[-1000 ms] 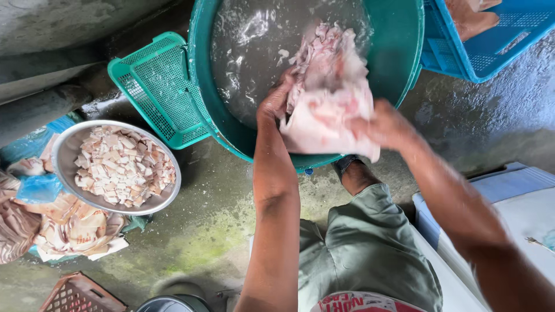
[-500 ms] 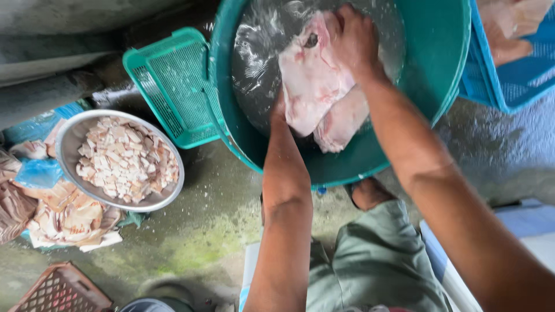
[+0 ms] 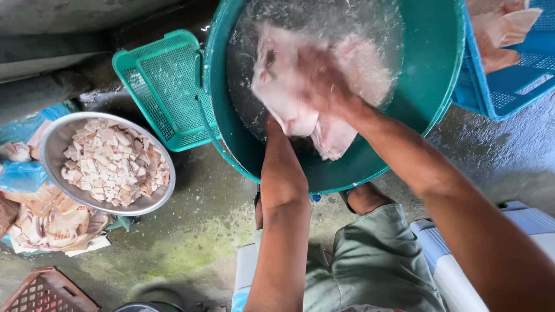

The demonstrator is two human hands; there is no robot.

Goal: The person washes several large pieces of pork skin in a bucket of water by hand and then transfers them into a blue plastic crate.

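Note:
A big green plastic tub (image 3: pixel 430 86) stands on the wet concrete floor with water in it. A large pale pink slab of raw meat or skin (image 3: pixel 289 98) lies in the water. My right hand (image 3: pixel 321 78) presses on top of the slab and is blurred. My left hand (image 3: pixel 274 124) reaches under the slab's near edge, and its fingers are hidden by the meat. Both hands grip the slab.
A green mesh basket (image 3: pixel 165 84) leans against the tub's left side. A metal bowl (image 3: pixel 55 144) of cut pale pieces sits at left, with more meat on blue plastic (image 3: pixel 49 222) beside it. A blue crate (image 3: pixel 509 84) holding pink meat stands at right. A brown crate (image 3: pixel 46 292) is at the bottom left.
The slab was lifted above the tub's near rim, then went down into the water. Both hands moved forward with it, and the view drew closer to the tub.

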